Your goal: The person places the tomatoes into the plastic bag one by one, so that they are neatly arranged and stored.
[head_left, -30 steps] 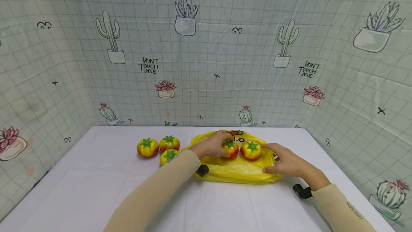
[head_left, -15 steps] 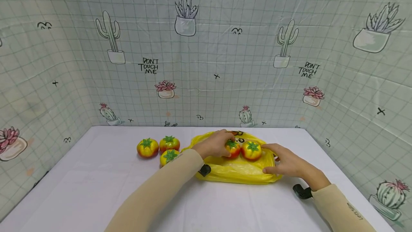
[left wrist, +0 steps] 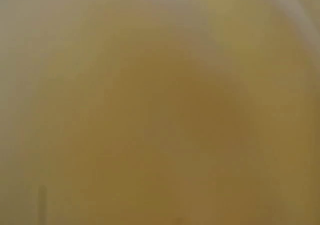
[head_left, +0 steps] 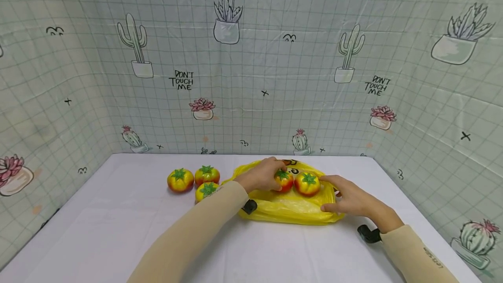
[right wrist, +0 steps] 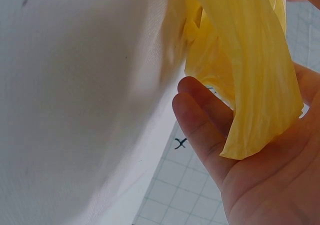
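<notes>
Thin crinkled plastic bag point(head_left: 288, 213), glossy smooth tomatoes point(head_left: 307, 184), matt tablecloth point(head_left: 118, 213)

There is lots of room on the white surface point(head_left: 291, 257) between the left sleeve point(head_left: 192, 230) and the right sleeve point(head_left: 412, 252), so a hand could slide up to the yellow bag point(head_left: 283, 214) from the near side. The left sleeve blocks the low way across from the left. Three tomatoes stand there too: an outer one point(head_left: 180, 181), a back one point(head_left: 207, 175) and a front one point(head_left: 206, 190). The left grip point(head_left: 265, 177) and right grip point(head_left: 349, 198) crowd the bag's two sides. Behind, the cloth wall point(head_left: 251, 69) stops the way.
</notes>
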The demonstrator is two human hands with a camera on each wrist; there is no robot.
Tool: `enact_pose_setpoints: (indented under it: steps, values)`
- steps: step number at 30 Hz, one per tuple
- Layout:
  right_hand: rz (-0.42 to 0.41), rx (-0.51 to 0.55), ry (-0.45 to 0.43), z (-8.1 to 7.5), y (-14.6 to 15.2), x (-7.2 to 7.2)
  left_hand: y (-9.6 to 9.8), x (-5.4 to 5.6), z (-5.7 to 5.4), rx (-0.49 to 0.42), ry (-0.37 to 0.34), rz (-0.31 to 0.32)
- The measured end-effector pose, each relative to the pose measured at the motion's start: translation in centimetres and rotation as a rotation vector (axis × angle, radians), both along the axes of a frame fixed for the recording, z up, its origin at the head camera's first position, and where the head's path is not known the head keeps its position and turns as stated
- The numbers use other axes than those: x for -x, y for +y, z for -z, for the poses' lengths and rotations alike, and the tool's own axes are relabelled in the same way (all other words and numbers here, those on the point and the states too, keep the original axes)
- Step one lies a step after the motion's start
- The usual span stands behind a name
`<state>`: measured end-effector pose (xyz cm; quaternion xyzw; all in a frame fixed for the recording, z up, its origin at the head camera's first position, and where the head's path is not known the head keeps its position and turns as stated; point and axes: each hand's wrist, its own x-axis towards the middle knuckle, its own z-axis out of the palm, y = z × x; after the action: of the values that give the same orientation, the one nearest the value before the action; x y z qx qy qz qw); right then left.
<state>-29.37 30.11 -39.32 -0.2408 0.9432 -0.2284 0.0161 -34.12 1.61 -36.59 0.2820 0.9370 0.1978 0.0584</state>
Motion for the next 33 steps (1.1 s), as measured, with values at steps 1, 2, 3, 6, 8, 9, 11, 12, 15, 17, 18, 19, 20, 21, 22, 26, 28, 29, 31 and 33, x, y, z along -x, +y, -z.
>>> enact_pose_setpoints:
  steps: [1, 2, 3, 6, 8, 9, 11, 12, 15, 17, 18, 19, 20, 21, 22, 26, 28, 29, 31, 33]
  values:
    - [0.0, 0.0, 0.002, 0.0, 0.0, 0.0, -0.1, 0.0, -0.1, -0.001, -0.001, -0.002]
    - [-0.001, 0.001, 0.003, -0.1, 0.0, 0.0, -0.1, -0.1, -0.2, -0.003, -0.004, -0.004]
    - [-0.001, -0.001, 0.004, -0.1, 0.0, 0.0, -0.2, -0.1, -0.2, -0.006, -0.007, -0.005]
    - [-0.002, 0.002, 0.004, -0.2, -0.1, 0.1, -0.5, -0.2, -0.5, -0.022, -0.012, -0.011]
    - [-0.003, -0.001, 0.004, -0.1, 0.0, 0.1, -0.7, -0.4, -0.7, -0.036, -0.012, -0.018]
    - [-0.002, -0.002, 0.004, -0.1, 0.0, 0.1, -0.8, -0.4, -0.8, -0.041, -0.008, -0.02]
    - [-0.002, 0.0, 0.006, -0.1, 0.0, 0.1, -1.1, -0.5, -1.0, -0.056, -0.011, -0.024]
    - [-0.003, 0.0, 0.007, -0.1, 0.0, 0.1, -1.3, -0.6, -1.0, -0.056, -0.01, -0.025]
    - [-0.007, 0.008, 0.005, 0.0, 0.0, 0.0, -1.9, -0.9, -1.2, -0.057, -0.011, -0.03]
    - [-0.009, 0.009, 0.001, 0.0, 0.0, 0.0, -2.4, -1.2, -1.3, -0.062, -0.013, -0.034]
    - [-0.009, 0.009, -0.002, 0.0, 0.0, 0.0, -2.6, -1.4, -1.3, -0.064, -0.011, -0.036]
    - [-0.009, 0.008, -0.004, 0.0, 0.0, 0.0, -2.9, -1.6, -1.4, -0.07, -0.012, -0.04]
    - [-0.007, 0.007, -0.003, 0.0, 0.0, -0.1, -3.1, -1.8, -1.5, -0.076, -0.012, -0.042]
    - [-0.006, 0.005, -0.003, 0.0, 0.0, -0.1, -3.3, -2.0, -1.5, -0.08, -0.01, -0.044]
    - [-0.005, 0.002, -0.001, 0.0, 0.0, -0.1, -3.6, -2.2, -1.6, -0.088, -0.008, -0.044]
    - [0.001, 0.003, 0.0, -0.1, -0.1, -0.1, -4.4, -3.0, -1.8, -0.109, 0.015, -0.032]
    - [0.001, 0.006, -0.001, -0.1, -0.1, -0.1, -4.8, -3.4, -1.8, -0.126, 0.026, -0.021]
    - [0.002, 0.008, -0.003, -0.1, -0.1, -0.1, -4.9, -3.6, -1.9, -0.133, 0.03, -0.02]
    - [0.003, 0.007, -0.006, 0.0, -0.1, -0.1, -5.4, -4.1, -1.8, -0.15, 0.037, -0.016]
    - [0.002, 0.009, -0.007, 0.0, 0.0, 0.0, -5.8, -4.6, -1.7, -0.163, 0.042, -0.019]
